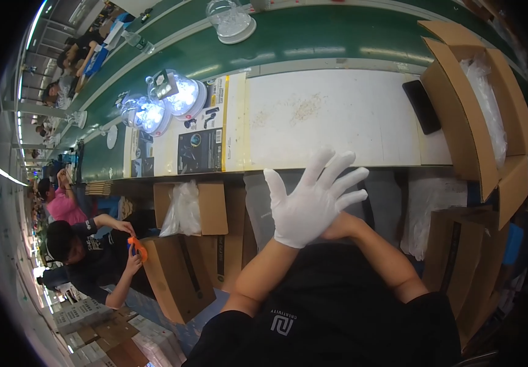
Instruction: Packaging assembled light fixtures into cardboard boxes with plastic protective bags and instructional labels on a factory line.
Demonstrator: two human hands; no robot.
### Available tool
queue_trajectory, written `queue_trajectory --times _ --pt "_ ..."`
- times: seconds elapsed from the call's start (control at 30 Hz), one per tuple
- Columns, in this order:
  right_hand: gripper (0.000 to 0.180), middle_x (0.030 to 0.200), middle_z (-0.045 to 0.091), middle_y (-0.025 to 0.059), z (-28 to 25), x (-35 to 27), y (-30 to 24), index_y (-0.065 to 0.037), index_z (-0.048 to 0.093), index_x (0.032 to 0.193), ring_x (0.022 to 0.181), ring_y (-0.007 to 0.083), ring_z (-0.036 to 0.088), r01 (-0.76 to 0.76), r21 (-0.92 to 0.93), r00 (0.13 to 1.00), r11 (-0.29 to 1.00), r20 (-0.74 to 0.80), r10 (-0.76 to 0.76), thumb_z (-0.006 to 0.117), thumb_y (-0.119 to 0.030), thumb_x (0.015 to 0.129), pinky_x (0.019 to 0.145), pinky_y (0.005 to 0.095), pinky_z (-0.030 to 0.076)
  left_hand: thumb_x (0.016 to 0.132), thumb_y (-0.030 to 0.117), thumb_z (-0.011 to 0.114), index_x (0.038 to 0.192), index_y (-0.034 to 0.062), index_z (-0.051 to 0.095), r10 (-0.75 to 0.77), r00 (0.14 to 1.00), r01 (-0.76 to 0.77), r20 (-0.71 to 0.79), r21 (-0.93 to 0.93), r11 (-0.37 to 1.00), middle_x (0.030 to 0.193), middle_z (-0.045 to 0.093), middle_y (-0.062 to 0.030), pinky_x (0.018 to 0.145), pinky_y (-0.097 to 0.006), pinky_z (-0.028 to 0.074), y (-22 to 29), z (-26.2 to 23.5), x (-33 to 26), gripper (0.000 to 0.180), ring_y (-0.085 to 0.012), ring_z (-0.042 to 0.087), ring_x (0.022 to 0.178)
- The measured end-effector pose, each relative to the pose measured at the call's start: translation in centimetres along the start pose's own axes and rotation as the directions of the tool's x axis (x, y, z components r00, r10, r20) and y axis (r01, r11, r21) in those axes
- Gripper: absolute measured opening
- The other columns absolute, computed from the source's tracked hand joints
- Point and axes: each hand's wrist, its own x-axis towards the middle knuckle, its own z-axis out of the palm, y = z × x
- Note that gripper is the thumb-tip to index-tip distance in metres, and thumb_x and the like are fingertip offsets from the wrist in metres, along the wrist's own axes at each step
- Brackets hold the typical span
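My left hand (308, 205) wears a white glove and is held up in front of my chest, its fingers spread wide with nothing in them. Close against the glove's lower edge is my right hand (337, 226), bare; its fingers are hidden behind the left hand, so their grip does not show. Just beyond the hands lies a white work surface (337, 128) with small pale brown crumbs on it.
Two lit clear domes (185, 96) stand at the left on printed cardboard. A black phone (420, 107) lies beside an open carton (460, 116) with plastic bags. Beyond runs a green conveyor belt (313, 40). At left, a co-worker holds an orange tape dispenser (136, 249) against a carton (175, 278).
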Motion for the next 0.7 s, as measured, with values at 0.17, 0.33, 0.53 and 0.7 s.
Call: queue_trajectory --times 0.17,0.33,0.53,0.7 --pt "0.052 0.135 0.059 0.0218 -0.7 0.6 -1.4 -0.003 0.06 0.131 0.128 0.0384 0.053 0.175 -0.017 0.984 0.984 0.016 -0.175 0.075 -0.025 0.086 0.108 0.0449 0.043 0.092 0.082 0.02 0.158 0.0041 0.024 -0.017 1.0 0.023 -0.021 0.365 0.931 0.158 0.027 -0.0285 0.116 -0.063 0.025 1.8 -0.2 0.4 0.103 -0.0519 0.029 0.143" --pt "0.026 0.116 0.067 0.0151 -10.1 5.1 1.4 -0.007 0.065 0.111 0.107 0.0351 0.064 0.015 -0.492 0.942 0.871 -0.285 -0.178 0.066 -0.015 0.086 0.087 0.0403 0.054 0.095 0.078 0.022 0.15 -0.0023 0.036 -0.097 0.991 0.13 -0.09 0.53 0.838 0.143 0.049 -0.0313 0.115 -0.056 0.034 6.7 0.8 3.2 0.099 -0.0495 0.046 0.133" --pt "0.044 0.145 0.05 0.0159 -17.3 13.2 8.1 -0.003 0.059 0.126 0.14 0.0344 0.039 -0.363 -0.716 0.697 0.597 -0.634 -0.336 0.066 -0.029 0.092 0.117 0.0503 0.027 0.106 0.054 0.036 0.146 0.0001 0.043 0.042 0.99 0.126 -0.134 0.978 0.167 0.139 0.057 -0.0185 0.112 -0.043 0.04 16.9 -1.5 13.8 0.067 -0.0295 0.054 0.131" --pt "0.055 0.152 0.043 0.0134 -15.8 13.8 8.5 -0.003 0.054 0.134 0.147 0.0324 0.031 -0.426 -0.738 0.676 0.524 -0.644 -0.357 0.064 -0.039 0.094 0.121 0.0539 0.018 0.102 0.031 0.056 0.146 -0.0021 0.043 0.31 0.951 0.149 -0.004 0.882 -0.447 0.139 0.058 -0.0201 0.112 -0.034 0.038 25.6 -4.7 22.6 0.056 -0.0277 0.054 0.131"
